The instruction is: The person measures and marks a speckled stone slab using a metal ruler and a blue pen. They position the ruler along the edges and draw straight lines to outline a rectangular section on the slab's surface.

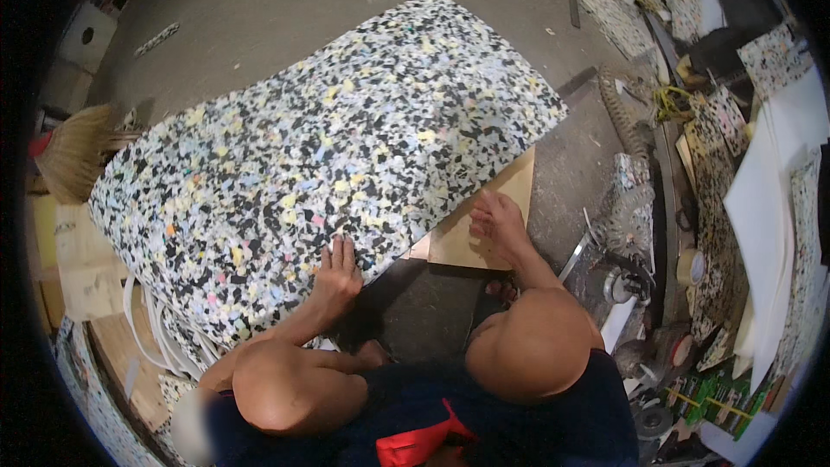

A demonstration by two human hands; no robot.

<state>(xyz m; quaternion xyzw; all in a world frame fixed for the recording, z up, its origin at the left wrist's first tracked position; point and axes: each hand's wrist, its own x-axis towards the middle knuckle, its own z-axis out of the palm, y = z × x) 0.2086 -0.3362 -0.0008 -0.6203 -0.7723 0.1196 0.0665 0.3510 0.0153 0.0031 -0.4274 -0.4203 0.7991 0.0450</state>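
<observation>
A large sheet of speckled rebonded foam, in white, black, grey and yellow flecks, slants across the middle of the head view. My left hand lies on its near edge, fingers stretched flat against the surface. Under the sheet's near right side, a plain plywood board sticks out. Over that board is my right hand, close to the foam's edge, its fingers loosely bent and apart. Nothing shows between them. Whether its fingertips touch the foam I cannot tell.
A straw broom stands at the left, near wooden boards. To the right lie a coiled hose, a metal power tool, a tape roll and foam offcuts. A small foam strip rests on the concrete floor.
</observation>
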